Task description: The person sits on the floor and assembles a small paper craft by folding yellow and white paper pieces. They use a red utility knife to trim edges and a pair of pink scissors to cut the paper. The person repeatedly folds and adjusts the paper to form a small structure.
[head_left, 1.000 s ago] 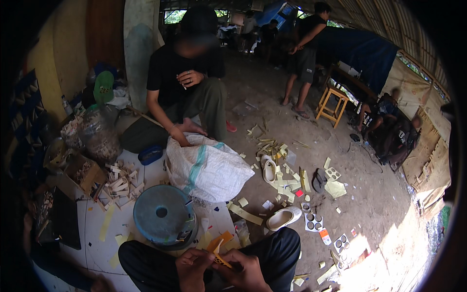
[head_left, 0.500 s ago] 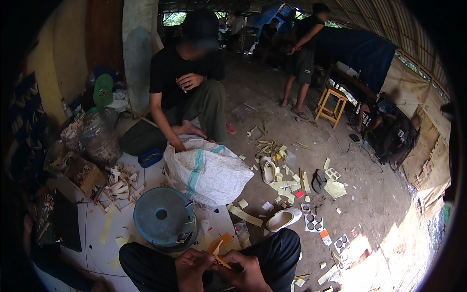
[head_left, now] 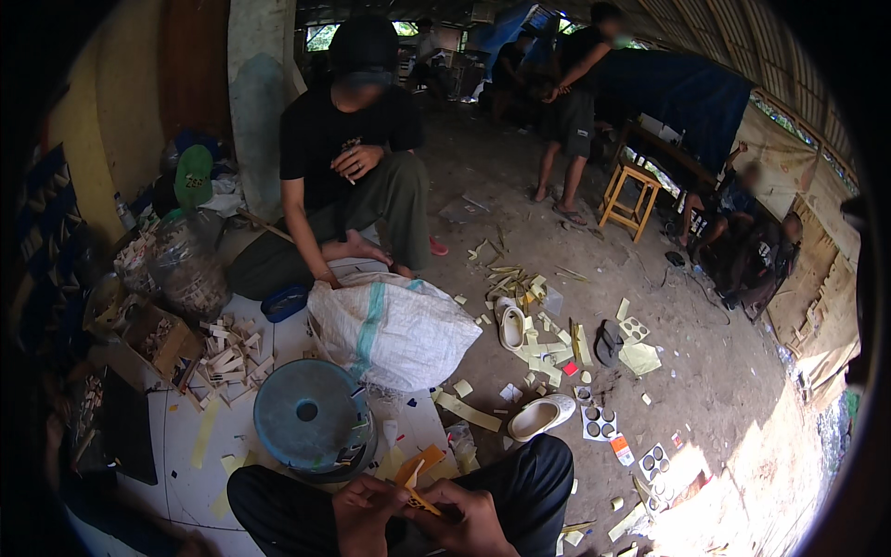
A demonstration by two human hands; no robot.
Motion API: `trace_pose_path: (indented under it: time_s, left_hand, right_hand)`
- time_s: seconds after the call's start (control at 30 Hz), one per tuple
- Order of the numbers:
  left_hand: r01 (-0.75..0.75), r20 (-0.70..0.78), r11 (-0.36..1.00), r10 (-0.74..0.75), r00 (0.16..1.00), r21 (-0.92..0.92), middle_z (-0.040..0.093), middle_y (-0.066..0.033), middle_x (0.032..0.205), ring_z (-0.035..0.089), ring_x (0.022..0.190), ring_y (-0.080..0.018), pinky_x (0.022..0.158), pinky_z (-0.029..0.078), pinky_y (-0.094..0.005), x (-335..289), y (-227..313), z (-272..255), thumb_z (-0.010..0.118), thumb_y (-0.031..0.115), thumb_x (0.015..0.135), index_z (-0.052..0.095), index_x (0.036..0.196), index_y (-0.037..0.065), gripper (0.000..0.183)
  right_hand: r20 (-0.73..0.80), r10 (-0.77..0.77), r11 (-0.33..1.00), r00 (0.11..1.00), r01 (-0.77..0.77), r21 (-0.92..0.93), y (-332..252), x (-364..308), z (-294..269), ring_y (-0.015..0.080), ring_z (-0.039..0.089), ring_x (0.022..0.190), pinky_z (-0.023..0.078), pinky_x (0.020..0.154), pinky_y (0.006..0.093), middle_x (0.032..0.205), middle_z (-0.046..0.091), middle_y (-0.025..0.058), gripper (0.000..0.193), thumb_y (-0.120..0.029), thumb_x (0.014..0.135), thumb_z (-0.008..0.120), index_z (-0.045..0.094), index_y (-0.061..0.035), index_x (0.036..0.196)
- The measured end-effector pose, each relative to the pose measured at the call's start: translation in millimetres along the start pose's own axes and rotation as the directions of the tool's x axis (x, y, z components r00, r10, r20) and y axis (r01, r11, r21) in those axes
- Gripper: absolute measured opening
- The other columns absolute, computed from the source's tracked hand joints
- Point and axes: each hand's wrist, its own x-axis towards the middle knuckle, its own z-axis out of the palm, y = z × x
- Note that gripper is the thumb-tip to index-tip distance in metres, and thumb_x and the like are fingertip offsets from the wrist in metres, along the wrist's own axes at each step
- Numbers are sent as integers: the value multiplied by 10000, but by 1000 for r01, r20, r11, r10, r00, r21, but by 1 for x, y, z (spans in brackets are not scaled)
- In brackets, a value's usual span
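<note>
Between my raised knees, my left hand point(head_left: 365, 513) and my right hand point(head_left: 467, 520) are closed on a small orange-yellow piece point(head_left: 426, 460). A pale strip stands up along it, and dark marks show on its lower edge; its exact kind is unclear. The left fingers pinch one side, while the right fingers grip the lower end. Just beyond my hands stands a round blue-grey tub point(head_left: 306, 413), upside down or lidded, with a hole in its top. Small dark and coloured scraps stick to its side.
A seated co-worker point(head_left: 348, 139) reaches to a white woven sack point(head_left: 399, 330) beyond the tub. Small wooden pieces point(head_left: 227, 353) are heaped at left beside a cardboard box point(head_left: 167, 339). Pale clogs point(head_left: 541, 418) and yellow scraps litter the ground at right; a wooden stool point(head_left: 631, 198) stands farther back.
The co-worker's arm has drawn up slightly from the sack's opening, and their head has lifted. My hands keep nearly the same grip on the orange-yellow piece. The view has shifted a little.
</note>
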Motion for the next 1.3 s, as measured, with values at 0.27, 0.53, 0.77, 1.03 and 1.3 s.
trace_pose_path:
  time_s: [0.27, 0.53, 0.77, 1.03, 1.3]
  left_hand:
    - [44, -7, 999, -44, 999, 16, 727, -138, 947, 719, 821, -202, 702, 624, -324, 3, -3, -2, 793, -9, 866, 663, 936, -19, 149]
    - [67, 33, 997, -66, 997, -41, 719, -136, 949, 725, 817, -207, 677, 627, -309, 5, -5, -4, 776, -20, 870, 654, 952, -18, 146]
    - [69, 1, 997, -69, 998, 27, 712, -101, 909, 698, 794, -167, 712, 585, -286, 8, -10, -5, 777, -28, 866, 653, 939, 1, 147]
    - [82, -25, 995, -81, 996, 65, 671, -39, 851, 638, 762, -110, 691, 516, -255, 11, -16, -4, 788, 11, 877, 654, 890, 34, 137]
    - [31, -101, 963, -3, 995, 269, 642, -3, 766, 584, 717, -68, 645, 451, -229, 19, -38, -6, 805, 91, 894, 641, 828, 54, 181]
  right_hand:
    - [0, 33, 999, 999, -33, -27, 2, 0, 0, 164, 699, 631, 534, 596, 317, 790, 729, 97, 176, -139, 900, 845, 714, -40, 963]
    - [-34, 0, 1000, 999, 0, 15, 8, -1, 4, 165, 697, 629, 533, 595, 316, 804, 730, 102, 175, -149, 903, 844, 724, -43, 972]
    - [4, 80, 997, 997, -80, -3, 8, -1, 3, 107, 633, 602, 500, 569, 296, 791, 717, 92, 179, -162, 912, 839, 721, -38, 964]
    - [-8, 51, 999, 999, -50, 14, 13, -1, 4, 151, 693, 614, 531, 594, 314, 775, 732, 99, 154, -167, 926, 818, 733, -51, 981]
    - [23, 138, 990, 990, -137, -28, 30, 3, 9, 323, 782, 797, 599, 675, 389, 845, 764, 152, 203, -205, 922, 810, 718, -69, 1041]
